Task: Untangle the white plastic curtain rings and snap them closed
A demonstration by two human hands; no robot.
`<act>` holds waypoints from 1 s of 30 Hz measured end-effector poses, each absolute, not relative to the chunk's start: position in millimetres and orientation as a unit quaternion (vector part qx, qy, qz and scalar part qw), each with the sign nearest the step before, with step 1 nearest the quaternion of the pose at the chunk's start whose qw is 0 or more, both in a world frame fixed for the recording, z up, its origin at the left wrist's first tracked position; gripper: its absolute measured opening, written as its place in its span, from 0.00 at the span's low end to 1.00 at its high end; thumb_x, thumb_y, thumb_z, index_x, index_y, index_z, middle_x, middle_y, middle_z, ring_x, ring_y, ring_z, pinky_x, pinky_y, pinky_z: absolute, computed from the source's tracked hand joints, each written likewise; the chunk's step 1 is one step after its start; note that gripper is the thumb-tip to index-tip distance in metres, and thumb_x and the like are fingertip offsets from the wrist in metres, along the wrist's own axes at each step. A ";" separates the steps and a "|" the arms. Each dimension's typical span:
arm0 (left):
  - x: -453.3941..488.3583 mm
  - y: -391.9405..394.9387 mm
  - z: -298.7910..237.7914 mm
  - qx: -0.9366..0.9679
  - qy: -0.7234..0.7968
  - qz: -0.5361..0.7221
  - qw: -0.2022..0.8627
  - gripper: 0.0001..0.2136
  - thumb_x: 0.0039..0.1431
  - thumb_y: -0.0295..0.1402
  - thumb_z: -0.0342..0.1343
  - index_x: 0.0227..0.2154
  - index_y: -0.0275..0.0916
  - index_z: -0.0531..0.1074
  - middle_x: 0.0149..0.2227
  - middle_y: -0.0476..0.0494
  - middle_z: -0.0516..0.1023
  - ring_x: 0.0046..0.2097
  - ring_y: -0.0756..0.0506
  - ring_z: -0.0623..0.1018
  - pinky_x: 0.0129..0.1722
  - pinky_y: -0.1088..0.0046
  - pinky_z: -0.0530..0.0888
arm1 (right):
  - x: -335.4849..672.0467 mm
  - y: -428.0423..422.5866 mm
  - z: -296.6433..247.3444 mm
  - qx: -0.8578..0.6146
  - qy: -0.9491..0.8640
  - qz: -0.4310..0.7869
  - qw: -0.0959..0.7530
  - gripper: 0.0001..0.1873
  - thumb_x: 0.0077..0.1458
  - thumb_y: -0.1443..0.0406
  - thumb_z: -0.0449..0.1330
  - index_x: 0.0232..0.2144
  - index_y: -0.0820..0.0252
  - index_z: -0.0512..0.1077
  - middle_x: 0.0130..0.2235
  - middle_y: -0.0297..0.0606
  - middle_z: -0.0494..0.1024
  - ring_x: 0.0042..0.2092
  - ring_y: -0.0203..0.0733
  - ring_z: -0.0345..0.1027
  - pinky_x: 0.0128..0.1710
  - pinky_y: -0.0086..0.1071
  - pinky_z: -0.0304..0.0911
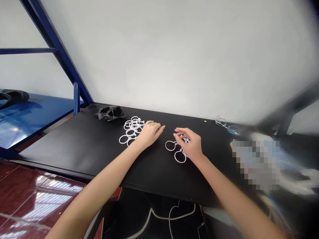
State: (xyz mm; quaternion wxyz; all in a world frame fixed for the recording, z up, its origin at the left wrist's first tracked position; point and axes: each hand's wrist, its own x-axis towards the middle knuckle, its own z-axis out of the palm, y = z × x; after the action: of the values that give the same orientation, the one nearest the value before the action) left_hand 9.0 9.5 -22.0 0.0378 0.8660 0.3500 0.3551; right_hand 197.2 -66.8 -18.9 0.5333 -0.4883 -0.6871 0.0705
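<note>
Several white plastic rings (132, 127) lie in a loose heap on the black table (74, 146). My left hand (149, 132) rests just right of that heap, fingers stretched flat and together, holding nothing I can see. My right hand (190, 142) hovers over a smaller group of white rings (175, 151), its fingers curled down and touching one of them; whether it grips the ring is hidden by the fingers.
A crumpled black bag (110, 113) lies at the back left of the table. A pair of glasses (226, 125) sits at the back right, beside a blurred patch. A blue metal frame and shelf (30, 113) stand left. White cable (171, 215) hangs below the table.
</note>
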 end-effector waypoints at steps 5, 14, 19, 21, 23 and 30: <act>1.0 25.2 -34.4 0.879 0.384 0.278 0.050 0.17 0.67 0.38 0.48 0.22 0.38 0.63 0.24 0.48 0.72 0.30 0.47 0.71 0.42 0.66 0.66 | 203.9 -62.1 -22.2 -0.514 -0.775 0.077 0.358 0.03 0.50 0.68 0.65 0.29 0.56 0.75 0.34 0.38 0.81 0.48 0.52 0.71 0.49 0.48 0.67; 9.6 5.7 -21.5 0.862 0.371 0.339 0.073 0.15 0.66 0.43 0.49 0.28 0.38 0.69 0.31 0.44 0.77 0.37 0.44 0.74 0.48 0.61 0.66 | 191.8 -65.0 -26.4 -0.498 -0.758 0.068 0.416 0.05 0.55 0.70 0.60 0.28 0.57 0.73 0.28 0.34 0.78 0.32 0.42 0.73 0.43 0.42 0.68; 26.9 -17.1 -15.2 0.800 0.311 0.355 0.372 0.12 0.66 0.41 0.47 0.46 0.38 0.66 0.25 0.52 0.73 0.27 0.50 0.72 0.31 0.73 0.69 | 188.0 -69.0 -22.2 -0.488 -0.708 0.033 0.509 0.06 0.57 0.66 0.59 0.28 0.57 0.73 0.28 0.35 0.78 0.30 0.40 0.73 0.33 0.34 0.69; 30.7 -19.5 -15.8 0.763 0.297 0.359 0.447 0.13 0.66 0.40 0.46 0.43 0.37 0.67 0.23 0.53 0.70 0.25 0.51 0.70 0.28 0.75 0.67 | 186.7 -70.1 -21.4 -0.486 -0.703 0.027 0.517 0.05 0.58 0.66 0.59 0.29 0.57 0.74 0.29 0.36 0.78 0.31 0.41 0.74 0.34 0.35 0.69; 30.8 -16.8 -16.4 0.726 0.295 0.368 0.500 0.14 0.65 0.41 0.47 0.37 0.36 0.70 0.21 0.53 0.66 0.24 0.53 0.67 0.25 0.77 0.65 | 185.9 -70.8 -21.2 -0.488 -0.701 0.031 0.519 0.03 0.57 0.65 0.60 0.31 0.57 0.74 0.30 0.37 0.79 0.32 0.41 0.75 0.35 0.35 0.70; 22.0 -1.2 -12.4 0.587 0.301 0.338 0.671 0.13 0.60 0.41 0.53 0.34 0.34 0.73 0.22 0.53 0.63 0.23 0.54 0.64 0.25 0.77 0.65 | 184.2 -74.0 -19.1 -0.440 -0.734 0.050 0.516 0.06 0.58 0.67 0.59 0.38 0.58 0.74 0.34 0.37 0.80 0.36 0.41 0.76 0.39 0.35 0.71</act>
State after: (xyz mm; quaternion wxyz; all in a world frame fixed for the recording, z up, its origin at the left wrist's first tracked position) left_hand 22.0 -1.2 -12.4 0.6709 0.5873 0.3009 0.3383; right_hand 184.2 -74.0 -19.1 0.5156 -0.4399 -0.7336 0.0501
